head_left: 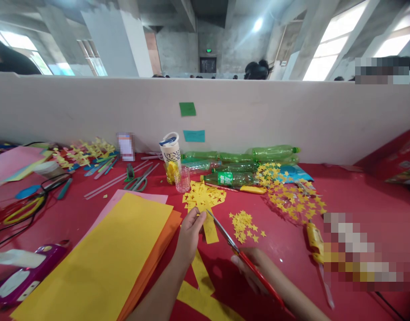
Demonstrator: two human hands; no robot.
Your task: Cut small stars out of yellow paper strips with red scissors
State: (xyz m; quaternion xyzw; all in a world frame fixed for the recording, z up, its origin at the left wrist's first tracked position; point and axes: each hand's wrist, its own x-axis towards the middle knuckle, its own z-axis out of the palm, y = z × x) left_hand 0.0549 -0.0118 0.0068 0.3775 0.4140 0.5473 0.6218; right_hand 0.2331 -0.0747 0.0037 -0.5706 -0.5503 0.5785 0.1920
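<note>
Yellow paper (205, 203), punched with star holes, pinched in left hand (188, 236); right hand (250, 265) clamps red scissors (240, 254).

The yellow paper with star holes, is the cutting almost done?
Partly. Two heaps of yellow stars and already lie cut on the red table. Right now the left hand pinches the punched yellow sheet while the right hand works red scissors. A stack of uncut coloured paper waits.

scissors: 2 (red (255, 269), green (137, 182)) | sticky notes: 2 (green (187, 109), blue (194, 136)) | glue gun (314, 240): 1
</note>
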